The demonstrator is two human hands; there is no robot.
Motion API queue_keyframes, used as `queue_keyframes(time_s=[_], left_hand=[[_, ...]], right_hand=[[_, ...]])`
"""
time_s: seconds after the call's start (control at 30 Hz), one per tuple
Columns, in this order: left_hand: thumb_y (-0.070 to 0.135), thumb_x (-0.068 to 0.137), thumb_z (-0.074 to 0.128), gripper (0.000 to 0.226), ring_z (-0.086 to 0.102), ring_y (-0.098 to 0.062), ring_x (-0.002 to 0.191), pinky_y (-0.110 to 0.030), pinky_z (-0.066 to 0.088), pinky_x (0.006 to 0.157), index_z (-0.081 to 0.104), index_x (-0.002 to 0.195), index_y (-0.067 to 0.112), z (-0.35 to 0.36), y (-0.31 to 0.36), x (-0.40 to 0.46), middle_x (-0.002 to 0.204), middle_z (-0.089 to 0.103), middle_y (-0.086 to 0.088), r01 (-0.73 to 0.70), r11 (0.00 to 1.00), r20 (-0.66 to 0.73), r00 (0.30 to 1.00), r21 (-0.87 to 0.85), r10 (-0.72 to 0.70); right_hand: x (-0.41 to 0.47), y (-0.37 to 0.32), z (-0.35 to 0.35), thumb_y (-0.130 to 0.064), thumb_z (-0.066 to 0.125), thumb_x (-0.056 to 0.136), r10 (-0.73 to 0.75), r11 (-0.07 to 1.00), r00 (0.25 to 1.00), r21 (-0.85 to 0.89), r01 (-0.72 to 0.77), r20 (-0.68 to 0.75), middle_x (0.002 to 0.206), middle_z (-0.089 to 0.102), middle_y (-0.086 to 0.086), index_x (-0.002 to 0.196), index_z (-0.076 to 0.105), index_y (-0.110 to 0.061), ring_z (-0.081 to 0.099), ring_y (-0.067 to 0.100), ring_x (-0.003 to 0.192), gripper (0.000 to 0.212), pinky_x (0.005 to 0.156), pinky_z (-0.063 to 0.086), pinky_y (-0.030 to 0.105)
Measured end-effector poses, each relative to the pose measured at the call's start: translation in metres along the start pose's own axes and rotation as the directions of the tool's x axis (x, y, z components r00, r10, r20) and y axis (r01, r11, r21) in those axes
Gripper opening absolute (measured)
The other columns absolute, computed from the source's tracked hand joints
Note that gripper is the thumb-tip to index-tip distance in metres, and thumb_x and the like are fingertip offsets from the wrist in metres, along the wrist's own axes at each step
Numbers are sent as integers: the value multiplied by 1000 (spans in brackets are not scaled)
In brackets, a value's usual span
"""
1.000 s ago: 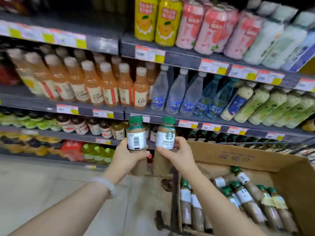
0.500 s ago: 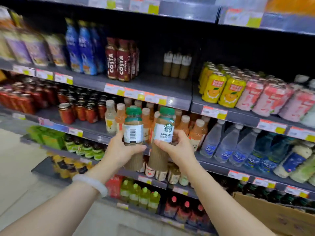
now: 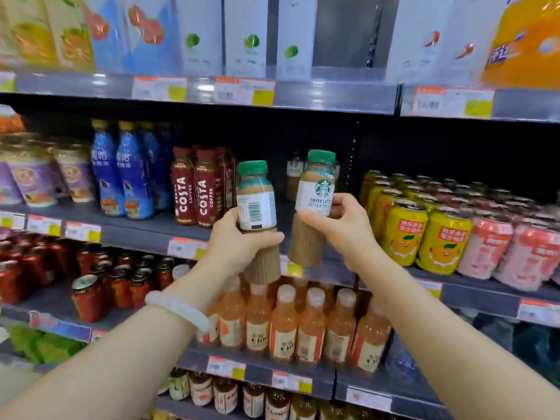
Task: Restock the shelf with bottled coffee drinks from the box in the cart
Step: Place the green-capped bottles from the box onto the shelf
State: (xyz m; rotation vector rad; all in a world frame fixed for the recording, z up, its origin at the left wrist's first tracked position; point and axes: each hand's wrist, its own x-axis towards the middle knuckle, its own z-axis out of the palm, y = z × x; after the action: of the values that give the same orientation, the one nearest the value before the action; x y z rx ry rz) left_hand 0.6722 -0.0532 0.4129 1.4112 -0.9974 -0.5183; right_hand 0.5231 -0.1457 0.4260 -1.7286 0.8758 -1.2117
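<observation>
**A:** What do the hands have?

**B:** I see my left hand (image 3: 239,241) wrapped around the middle of one coffee bottle (image 3: 257,219), barcode side facing me, green cap up. My right hand (image 3: 339,228) pinches a second coffee bottle (image 3: 313,207) by its white label, thumb in front and fingers behind. Both bottles are upright, held just beside each other without touching, in the air in front of the middle shelf (image 3: 145,231). A pale bangle (image 3: 178,310) sits on the left wrist.

**A:** Is there room on that shelf?

**B:** Yes. Straight behind the bottles lies a dark open stretch of shelf, bounded on the left by dark red Costa bottles (image 3: 197,186) and on the right by yellow cans (image 3: 424,237). A few similar coffee bottles (image 3: 294,174) stand far back in that gap. The shelf's front edge carries price tags (image 3: 188,248), just below my hands.

**A:** And around it?

**B:** Blue bottles (image 3: 121,174) stand left of the Costa ones, pink cans (image 3: 497,247) right of the yellow. White cartons (image 3: 245,34) fill the shelf above; orange bottles (image 3: 285,325) the shelf below.
</observation>
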Motion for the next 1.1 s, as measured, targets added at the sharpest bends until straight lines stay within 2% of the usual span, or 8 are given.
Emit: queue_keyframes(time_s=[0.13, 0.27, 0.37, 0.53, 0.67, 0.87, 0.97, 1.1], left_hand=[[8, 68, 80, 50, 60, -7, 84, -25, 50, 72, 55, 111, 17, 25, 4, 58, 94, 63, 6, -56, 998, 20, 998, -13, 57], [10, 65, 84, 59, 62, -18, 95, -33, 52, 82, 54, 116, 14, 44, -10, 104, 106, 65, -2, -49, 999, -13, 999, -5, 49], [3, 65, 82, 54, 62, -17, 90, -27, 50, 74, 55, 111, 12, 54, -19, 128, 101, 66, -3, -39, 998, -20, 999, -46, 38], [1, 65, 81, 52, 61, -16, 89, -27, 48, 74, 53, 106, 18, 63, -26, 163, 91, 62, 2, -35, 996, -5, 999, -80, 35], [2, 67, 81, 54, 57, -3, 78, -16, 45, 63, 52, 110, 17, 68, -31, 187, 87, 61, 8, -22, 995, 50, 998, -94, 27], [3, 65, 82, 49, 61, -6, 79, -20, 48, 64, 57, 106, 13, 74, -43, 221, 87, 64, 6, -41, 996, 120, 991, -73, 49], [1, 65, 81, 48, 62, -11, 81, -27, 51, 72, 56, 103, 15, 79, -51, 236, 87, 64, 5, -32, 996, 163, 986, -82, 45], [0, 66, 81, 42, 61, -8, 80, -22, 51, 70, 55, 90, 24, 88, -61, 248, 86, 63, 6, -44, 997, 217, 975, -69, 58]], right_hand=[[58, 15, -3, -26, 78, 74, -10, 1000, 999, -22, 9, -40, 92, 60, -9, 108, 49, -21, 57, 3, 84, 45, 62, 46, 22], [104, 40, -2, -23, 78, 75, -14, 998, 995, -69, 7, -103, 84, 53, -15, 109, 47, -19, 52, -2, 74, 47, 59, 46, 13], [130, 58, 4, -19, 78, 74, 5, 996, 989, -90, -18, -146, 84, 54, -11, 106, 44, -20, 51, -2, 72, 46, 54, 45, 9], [170, 83, 10, -20, 82, 69, 48, 986, 969, -144, -85, -242, 108, 63, 8, 115, 48, -11, 62, 21, 95, 58, 84, 53, 39], [195, 101, 11, -20, 83, 67, 52, 972, 942, -199, -124, -331, 110, 64, 14, 111, 51, -8, 63, 28, 100, 56, 83, 53, 42], [217, 124, 18, -18, 81, 69, 51, 959, 918, -236, -155, -394, 110, 61, 16, 110, 49, -5, 61, 28, 99, 54, 77, 49, 31], [226, 129, 19, -21, 79, 71, 67, 949, 917, -259, -180, -393, 112, 60, 12, 111, 47, -8, 61, 26, 101, 54, 85, 52, 38], [238, 132, 16, -25, 77, 73, 106, 932, 905, -277, -235, -413, 115, 60, 9, 113, 45, -12, 60, 26, 104, 53, 89, 50, 42]])
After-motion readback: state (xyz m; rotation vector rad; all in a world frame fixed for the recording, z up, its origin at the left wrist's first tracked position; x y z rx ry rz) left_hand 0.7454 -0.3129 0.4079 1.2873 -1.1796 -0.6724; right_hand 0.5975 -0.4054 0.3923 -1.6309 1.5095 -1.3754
